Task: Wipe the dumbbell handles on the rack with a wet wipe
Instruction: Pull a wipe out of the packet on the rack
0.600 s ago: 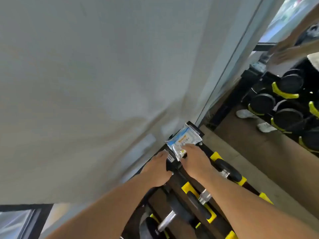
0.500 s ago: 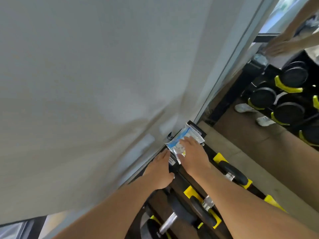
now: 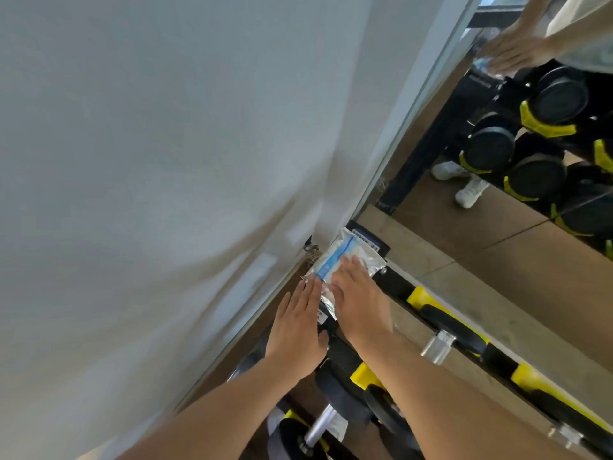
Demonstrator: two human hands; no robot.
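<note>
Silver foil wet-wipe packet with blue-and-white label [image 3: 335,263] lies flat on top end of black steel dumbbell rack with yellow cradles [image 3: 418,295], at 12 o'clock from both hands, beside white wall [image 3: 149,161]. Right hand [image 3: 360,302] flat on packet, fingers straight, pressing it down. Left hand [image 3: 297,327] flat, fingers straight, fingertips touching packet's 9 o'clock edge; hands close together, side by side. Black dumbbell with chrome handle [image 3: 441,343] rests at 4 o'clock from right hand. Wall mirror [image 3: 497,200] at 2 o'clock.
</note>
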